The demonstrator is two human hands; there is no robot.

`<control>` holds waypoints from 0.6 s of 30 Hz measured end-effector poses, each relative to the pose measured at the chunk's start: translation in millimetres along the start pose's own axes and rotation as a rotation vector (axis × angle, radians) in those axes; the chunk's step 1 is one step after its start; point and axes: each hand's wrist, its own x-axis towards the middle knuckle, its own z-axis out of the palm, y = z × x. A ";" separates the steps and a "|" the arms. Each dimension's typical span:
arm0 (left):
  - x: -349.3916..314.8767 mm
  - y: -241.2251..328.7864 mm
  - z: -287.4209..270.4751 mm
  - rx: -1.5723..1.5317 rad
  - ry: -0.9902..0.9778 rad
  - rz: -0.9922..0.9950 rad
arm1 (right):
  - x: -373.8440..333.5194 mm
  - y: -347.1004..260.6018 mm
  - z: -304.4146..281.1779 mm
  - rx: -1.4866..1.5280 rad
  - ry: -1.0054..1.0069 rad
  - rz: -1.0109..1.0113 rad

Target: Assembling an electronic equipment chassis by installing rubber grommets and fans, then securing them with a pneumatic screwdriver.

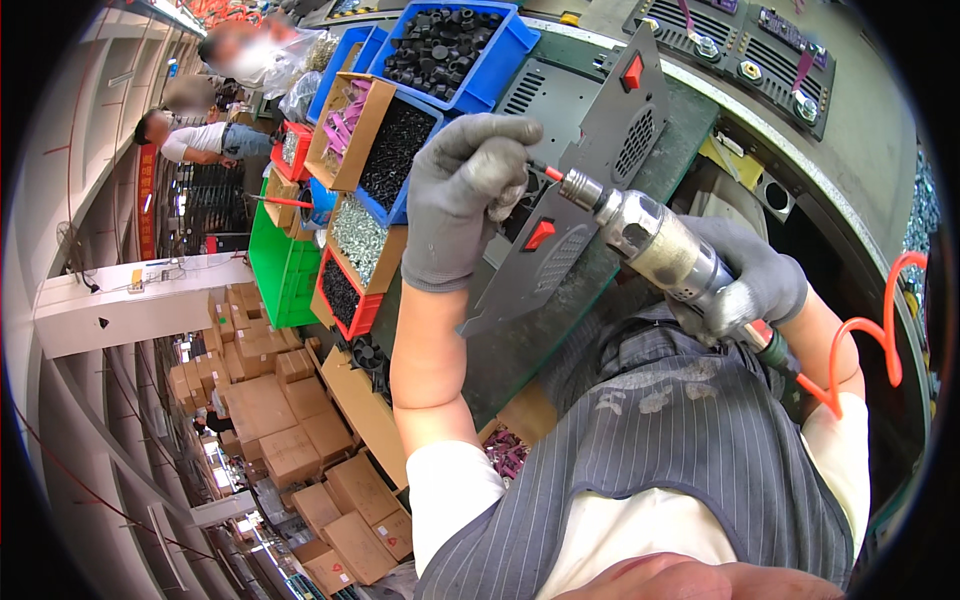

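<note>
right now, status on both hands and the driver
Right hand gripping power driver. Left hand near its tip, grasp unclear. Grey panels behind; orange hose at driver's rear.

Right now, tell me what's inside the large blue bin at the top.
The blue bin holds a heap of small black parts; the heap covers its floor, so anything beneath is hidden.

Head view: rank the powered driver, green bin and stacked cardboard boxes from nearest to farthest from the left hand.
1. Powered driver: tip beside the left hand, to its right.
2. Green bin: left of the hand, farther out.
3. Stacked cardboard boxes: lower left, in the background.
</note>
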 end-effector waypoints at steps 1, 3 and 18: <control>-1.1 0.7 4.3 -0.087 0.010 -0.033 | 2.5 1.4 3.4 -0.133 0.083 -0.100; 2.1 -5.3 0.9 -0.204 -0.029 -0.066 | 0.4 1.6 3.2 -0.289 0.168 -0.149; 10.2 -13.8 -4.3 -0.485 -0.078 -0.159 | 4.1 -3.8 2.0 -0.356 0.183 -0.131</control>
